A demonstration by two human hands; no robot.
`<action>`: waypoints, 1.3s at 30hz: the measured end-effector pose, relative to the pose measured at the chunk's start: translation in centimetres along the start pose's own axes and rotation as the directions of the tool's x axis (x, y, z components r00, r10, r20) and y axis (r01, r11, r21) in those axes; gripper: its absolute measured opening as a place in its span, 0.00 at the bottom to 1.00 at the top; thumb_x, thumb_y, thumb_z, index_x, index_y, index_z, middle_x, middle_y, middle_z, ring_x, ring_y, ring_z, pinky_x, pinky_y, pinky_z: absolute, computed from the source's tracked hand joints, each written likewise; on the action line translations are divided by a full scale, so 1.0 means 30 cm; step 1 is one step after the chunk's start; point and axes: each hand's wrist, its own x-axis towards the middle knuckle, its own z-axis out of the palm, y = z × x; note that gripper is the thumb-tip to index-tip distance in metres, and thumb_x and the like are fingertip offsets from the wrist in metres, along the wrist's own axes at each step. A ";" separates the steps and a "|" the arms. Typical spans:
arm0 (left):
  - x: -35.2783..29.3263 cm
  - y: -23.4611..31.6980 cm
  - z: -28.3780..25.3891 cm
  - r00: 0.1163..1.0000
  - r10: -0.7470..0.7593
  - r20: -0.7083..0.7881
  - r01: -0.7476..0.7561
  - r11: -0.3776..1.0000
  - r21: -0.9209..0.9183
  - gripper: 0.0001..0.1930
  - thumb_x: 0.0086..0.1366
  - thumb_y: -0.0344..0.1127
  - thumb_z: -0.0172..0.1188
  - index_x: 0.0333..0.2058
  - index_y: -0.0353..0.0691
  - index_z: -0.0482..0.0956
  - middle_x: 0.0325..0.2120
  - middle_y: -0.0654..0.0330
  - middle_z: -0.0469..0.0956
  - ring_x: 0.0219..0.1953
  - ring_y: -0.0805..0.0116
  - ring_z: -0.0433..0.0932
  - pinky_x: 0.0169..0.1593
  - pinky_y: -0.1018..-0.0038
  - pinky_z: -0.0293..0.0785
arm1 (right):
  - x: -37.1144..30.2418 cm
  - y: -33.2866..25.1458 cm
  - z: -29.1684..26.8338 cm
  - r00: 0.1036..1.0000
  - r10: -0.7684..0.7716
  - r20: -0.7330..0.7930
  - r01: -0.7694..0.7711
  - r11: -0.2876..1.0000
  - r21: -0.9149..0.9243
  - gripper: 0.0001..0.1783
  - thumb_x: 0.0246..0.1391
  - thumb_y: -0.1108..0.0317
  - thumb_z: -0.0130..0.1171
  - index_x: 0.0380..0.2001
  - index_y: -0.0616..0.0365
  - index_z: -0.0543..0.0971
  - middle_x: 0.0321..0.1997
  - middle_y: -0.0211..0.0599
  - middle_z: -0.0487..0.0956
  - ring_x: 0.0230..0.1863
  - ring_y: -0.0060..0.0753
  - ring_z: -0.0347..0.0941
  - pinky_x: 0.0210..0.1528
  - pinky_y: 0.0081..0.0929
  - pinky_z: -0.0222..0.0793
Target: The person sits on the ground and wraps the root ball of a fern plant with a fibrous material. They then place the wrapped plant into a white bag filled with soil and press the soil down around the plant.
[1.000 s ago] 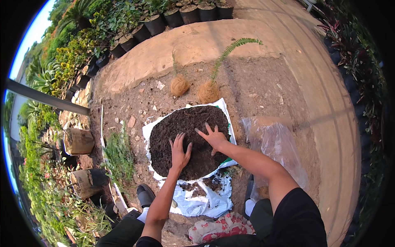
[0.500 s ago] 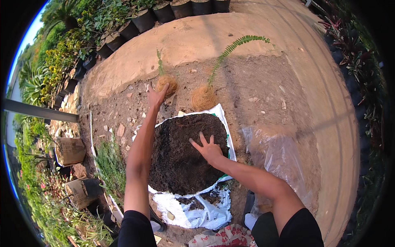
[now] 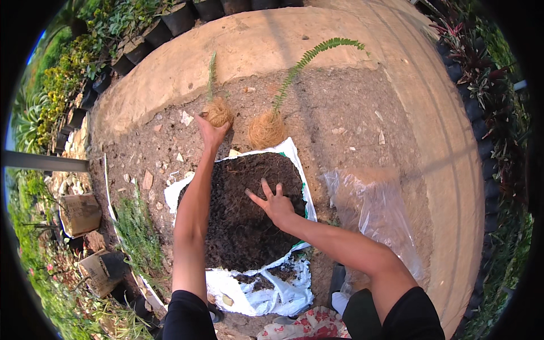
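My left hand (image 3: pixel 213 131) reaches far out, fingers and thumb round the near side of a small fibre ball (image 3: pixel 219 113). A short green fern frond (image 3: pixel 212 75) rises from that ball. To its right a larger fibre ball (image 3: pixel 267 130) rests on the ground, bearing a long arching fern frond (image 3: pixel 306 62). My right hand (image 3: pixel 276 206) is open, its fingers spread over the dark soil (image 3: pixel 241 232) and seemingly touching it. The soil lies heaped on a white plastic sack (image 3: pixel 258 294). Nothing is in my right hand.
Right of the soil lies a clear plastic bag (image 3: pixel 371 209) holding brown fibre. Green ferns (image 3: pixel 139 229) grow at the left beside a thin white edging (image 3: pixel 110 198). Black potted plants (image 3: pixel 177 20) line the far left, and dark-leaved plants (image 3: pixel 493 107) the right.
The whole view has shifted slightly, with things now further left. The small ball's frond shows longer and more upright in my left hand. My right hand stays spread over the soil.
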 end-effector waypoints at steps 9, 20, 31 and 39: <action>-0.032 -0.041 -0.001 0.995 0.067 0.080 -0.052 0.984 -0.172 0.63 0.43 0.49 0.80 0.63 0.21 0.44 0.61 0.31 0.52 0.63 0.43 0.59 0.68 0.60 0.56 | 0.000 -0.009 -0.017 0.999 0.018 0.036 -0.019 1.000 0.020 0.66 0.48 0.87 0.58 0.72 0.15 0.33 0.78 0.45 0.39 0.68 0.64 0.57 0.40 0.29 0.84; -0.014 0.041 -0.060 0.950 0.159 0.268 -0.174 0.984 0.031 0.46 0.39 0.45 0.80 0.56 0.32 0.68 0.60 0.39 0.61 0.61 0.46 0.64 0.62 0.56 0.64 | 0.010 -0.002 -0.033 0.995 0.019 0.095 -0.030 0.992 0.122 0.67 0.45 0.93 0.53 0.72 0.12 0.35 0.78 0.46 0.35 0.70 0.71 0.52 0.41 0.33 0.84; -0.251 0.135 -0.054 0.924 0.362 0.123 -0.353 0.932 -0.083 0.29 0.41 0.28 0.71 0.47 0.37 0.77 0.49 0.53 0.75 0.54 0.49 0.73 0.58 0.61 0.69 | 0.024 0.002 -0.029 0.991 0.030 0.127 -0.041 0.996 0.081 0.69 0.45 0.91 0.57 0.71 0.11 0.33 0.79 0.46 0.34 0.71 0.70 0.51 0.41 0.33 0.84; -0.156 0.158 -0.138 0.743 0.430 0.513 -0.379 0.902 -0.208 0.27 0.40 0.28 0.71 0.44 0.36 0.77 0.48 0.53 0.77 0.53 0.50 0.74 0.59 0.62 0.68 | 0.043 0.000 0.004 0.998 0.030 0.064 -0.035 0.996 0.087 0.70 0.43 0.92 0.57 0.71 0.10 0.32 0.79 0.46 0.34 0.71 0.71 0.52 0.40 0.31 0.84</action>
